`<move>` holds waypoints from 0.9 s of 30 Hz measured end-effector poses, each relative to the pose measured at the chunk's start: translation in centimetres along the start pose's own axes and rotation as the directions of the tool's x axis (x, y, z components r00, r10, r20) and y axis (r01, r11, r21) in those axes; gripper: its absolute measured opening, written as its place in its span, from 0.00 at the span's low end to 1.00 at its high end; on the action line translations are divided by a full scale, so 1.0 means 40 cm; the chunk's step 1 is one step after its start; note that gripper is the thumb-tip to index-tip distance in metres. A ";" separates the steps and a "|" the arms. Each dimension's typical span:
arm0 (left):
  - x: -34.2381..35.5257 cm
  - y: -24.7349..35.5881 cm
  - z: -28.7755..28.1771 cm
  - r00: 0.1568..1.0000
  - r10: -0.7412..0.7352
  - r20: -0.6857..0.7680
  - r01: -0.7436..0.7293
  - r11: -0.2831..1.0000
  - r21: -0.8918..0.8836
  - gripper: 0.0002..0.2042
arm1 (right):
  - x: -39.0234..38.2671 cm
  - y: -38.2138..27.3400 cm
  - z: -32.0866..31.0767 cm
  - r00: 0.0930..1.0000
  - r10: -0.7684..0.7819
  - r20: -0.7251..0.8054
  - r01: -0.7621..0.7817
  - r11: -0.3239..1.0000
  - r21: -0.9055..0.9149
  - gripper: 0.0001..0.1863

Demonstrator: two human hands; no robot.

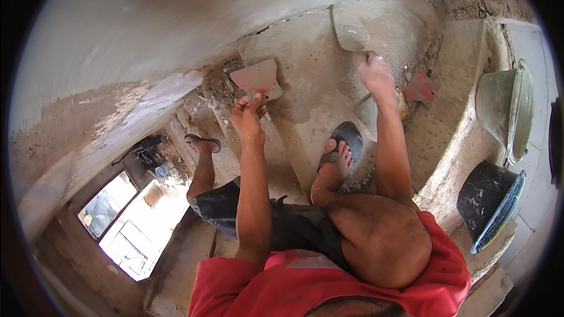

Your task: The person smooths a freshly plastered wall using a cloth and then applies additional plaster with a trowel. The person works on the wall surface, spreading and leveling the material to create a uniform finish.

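Note:
My left hand (249,118) pinches the lower edge of a flat, grey-and-red plate (257,76), plastered with grey and roughly four-sided. The plate is held close to the foot of the wall. Farther to the right, my right hand (376,73) is closed in a fist on a trowel; its handle is hidden in the fist. The trowel's broad grey blade (351,30) points away from me, against or just above the mortar-coloured floor (311,64). A red flat piece (420,88) lies to the right of my right wrist, beside a yellowish object (402,104) partly behind the forearm.
A smooth grey wall (176,12) rises along the far side and left. At the right stand a greenish-grey bucket (493,105) and a black tub (482,196) with a blue rim, near a raised concrete edge (452,117). A bright opening (141,223) is at lower left.

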State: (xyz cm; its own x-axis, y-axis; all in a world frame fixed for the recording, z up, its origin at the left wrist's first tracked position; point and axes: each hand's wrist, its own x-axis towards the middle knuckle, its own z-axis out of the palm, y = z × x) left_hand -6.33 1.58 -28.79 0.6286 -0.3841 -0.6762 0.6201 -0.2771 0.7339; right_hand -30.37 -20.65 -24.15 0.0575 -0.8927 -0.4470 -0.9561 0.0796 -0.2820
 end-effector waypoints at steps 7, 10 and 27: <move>-0.005 -0.008 -0.001 1.000 0.000 0.000 0.000 1.000 0.001 0.13 | -0.040 -0.050 0.065 0.946 0.167 0.279 -0.318 0.646 0.694 0.22; -0.008 -0.008 0.001 1.000 0.001 -0.004 -0.001 1.000 -0.011 0.13 | -0.085 -0.109 0.098 0.911 0.019 0.413 -0.348 0.572 0.743 0.21; -0.014 -0.018 0.028 0.999 -0.021 -0.031 0.022 0.999 0.031 0.11 | -0.138 -0.190 0.142 0.925 -0.135 0.355 -0.075 0.852 0.518 0.23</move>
State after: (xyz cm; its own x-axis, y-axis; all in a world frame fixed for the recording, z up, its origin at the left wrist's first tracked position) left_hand -7.65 1.00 -28.89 0.6298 -0.3503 -0.6933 0.6190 -0.3130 0.7203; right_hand -21.78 -13.81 -24.38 0.2843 -0.6789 -0.6769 -0.6698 0.3645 -0.6469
